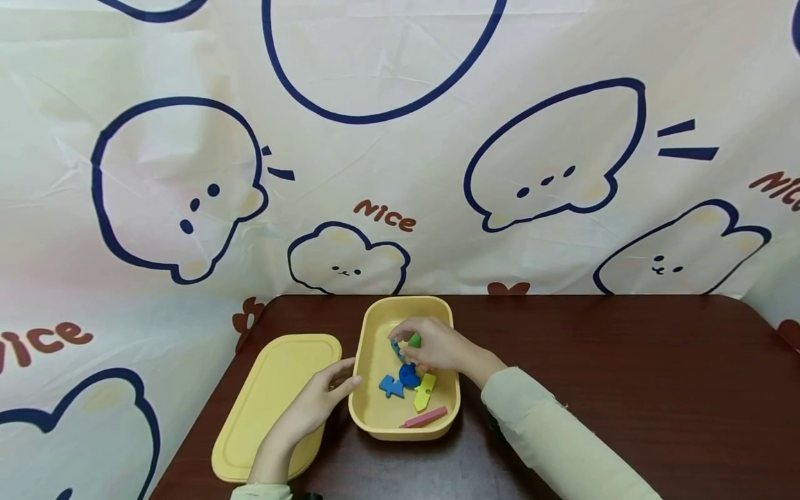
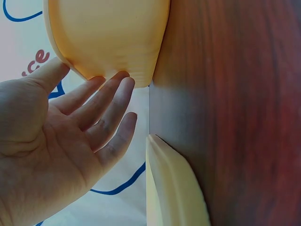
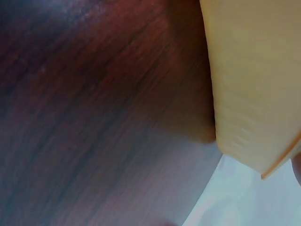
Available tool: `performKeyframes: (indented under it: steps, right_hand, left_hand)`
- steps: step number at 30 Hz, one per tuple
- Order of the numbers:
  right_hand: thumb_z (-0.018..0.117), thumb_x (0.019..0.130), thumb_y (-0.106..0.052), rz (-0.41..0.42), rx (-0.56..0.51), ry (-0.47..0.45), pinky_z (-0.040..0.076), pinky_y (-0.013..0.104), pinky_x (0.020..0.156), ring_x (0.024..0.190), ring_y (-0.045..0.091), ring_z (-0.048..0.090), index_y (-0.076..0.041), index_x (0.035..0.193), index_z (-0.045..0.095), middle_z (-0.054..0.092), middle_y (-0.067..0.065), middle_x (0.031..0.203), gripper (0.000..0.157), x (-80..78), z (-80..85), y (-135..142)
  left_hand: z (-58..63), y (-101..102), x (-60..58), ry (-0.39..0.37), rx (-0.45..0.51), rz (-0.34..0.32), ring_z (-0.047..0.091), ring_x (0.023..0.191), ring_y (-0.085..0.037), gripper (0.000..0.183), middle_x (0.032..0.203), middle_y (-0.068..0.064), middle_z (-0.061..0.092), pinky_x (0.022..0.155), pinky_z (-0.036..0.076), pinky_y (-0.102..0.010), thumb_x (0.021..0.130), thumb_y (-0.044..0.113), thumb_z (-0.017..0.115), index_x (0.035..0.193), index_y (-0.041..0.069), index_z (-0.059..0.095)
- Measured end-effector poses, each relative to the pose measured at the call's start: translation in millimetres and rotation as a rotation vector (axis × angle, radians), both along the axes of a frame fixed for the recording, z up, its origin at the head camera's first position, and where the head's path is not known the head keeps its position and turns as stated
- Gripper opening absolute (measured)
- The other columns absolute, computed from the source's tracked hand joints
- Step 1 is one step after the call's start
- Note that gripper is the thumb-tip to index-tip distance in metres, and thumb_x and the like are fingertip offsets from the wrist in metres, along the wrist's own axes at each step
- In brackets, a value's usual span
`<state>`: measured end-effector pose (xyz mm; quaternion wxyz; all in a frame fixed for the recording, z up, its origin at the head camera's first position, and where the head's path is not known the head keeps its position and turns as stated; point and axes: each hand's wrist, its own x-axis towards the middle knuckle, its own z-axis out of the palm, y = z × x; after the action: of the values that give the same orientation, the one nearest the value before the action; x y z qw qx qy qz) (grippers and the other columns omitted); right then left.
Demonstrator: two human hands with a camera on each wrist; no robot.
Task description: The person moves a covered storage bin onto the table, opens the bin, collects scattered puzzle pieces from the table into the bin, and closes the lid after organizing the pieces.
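Note:
A yellow plastic box stands on the table with small colourful pieces inside. My left hand holds its left wall, thumb at the rim and fingertips against the outside; the left wrist view shows these fingers lightly bent. Reaching in over the right rim, my right hand pinches a small blue piece between thumb and fingers. Beside it, partly behind the hand, is a green piece. Nearer lie a dark blue piece, a blue jigsaw piece, a yellow piece and a pink crayon-shaped piece.
A yellow lid lies flat left of the box, partly under my left forearm. The dark brown wooden table extends to the right. Behind it hangs a white cloth printed with cartoon outlines.

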<state>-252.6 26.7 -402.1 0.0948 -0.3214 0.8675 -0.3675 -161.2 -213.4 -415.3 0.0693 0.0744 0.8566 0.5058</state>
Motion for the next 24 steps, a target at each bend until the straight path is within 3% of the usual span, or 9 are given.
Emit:
performKeyframes:
  steps: [4,8,10,14,18,24]
  right_hand:
    - [0.069,0.094,-0.009,0.033,-0.057,0.016,0.053,0.027,0.066,0.07,0.011,0.063,-0.006,0.121,0.069,0.068,0.005,0.105,0.027,4.6,-0.5,2.0]
    - [0.069,0.094,-0.011,0.035,-0.07,0.058,0.052,0.029,0.082,0.093,0.011,0.06,-0.007,0.121,0.07,0.069,0.004,0.111,0.027,9.5,0.2,5.0]
    - [0.069,0.094,-0.011,0.039,-0.084,0.062,0.052,0.036,0.087,0.097,0.013,0.06,-0.006,0.121,0.07,0.069,0.005,0.113,0.027,11.8,1.6,7.0]
    - [0.07,0.094,-0.009,0.044,-0.131,0.048,0.051,0.047,0.091,0.101,0.023,0.061,-0.004,0.12,0.069,0.068,0.01,0.115,0.027,17.2,5.5,10.7]
    - [0.07,0.093,-0.009,0.048,-0.17,0.05,0.05,0.049,0.091,0.103,0.029,0.061,-0.005,0.121,0.069,0.068,0.011,0.115,0.028,24.3,9.3,14.6]
    - [0.071,0.093,-0.012,0.021,-0.193,0.085,0.05,0.049,0.093,0.101,0.021,0.061,-0.009,0.12,0.07,0.069,0.005,0.11,0.027,33.9,16.8,22.7]
  left_hand:
    - [0.3,-0.1,-0.3,-0.001,0.009,-0.004,0.056,0.121,-0.033,0.047,0.131,-0.021,0.059,0.1,0.045,-0.05,0.102,0.018,0.058,0.141,-0.006,0.048]
    - [0.3,-0.5,-0.6,-0.002,0.019,-0.012,0.056,0.121,-0.033,0.047,0.132,-0.021,0.059,0.1,0.045,-0.05,0.102,0.018,0.057,0.142,-0.006,0.048]
    - [0.3,-0.7,-0.7,-0.004,0.02,-0.014,0.056,0.122,-0.033,0.047,0.132,-0.021,0.059,0.1,0.045,-0.05,0.102,0.018,0.057,0.142,-0.006,0.048]
    - [0.5,-0.7,-0.8,-0.005,0.007,-0.006,0.056,0.121,-0.033,0.047,0.131,-0.021,0.059,0.099,0.045,-0.05,0.102,0.018,0.058,0.141,-0.006,0.048]
    - [0.5,-0.6,-0.4,0.0,-0.003,-0.003,0.056,0.121,-0.033,0.047,0.131,-0.021,0.059,0.1,0.045,-0.05,0.102,0.018,0.058,0.141,-0.006,0.048]
    - [0.2,0.5,-0.3,0.011,-0.002,-0.004,0.057,0.12,-0.033,0.047,0.13,-0.021,0.06,0.099,0.045,-0.049,0.102,0.018,0.058,0.14,-0.007,0.049]
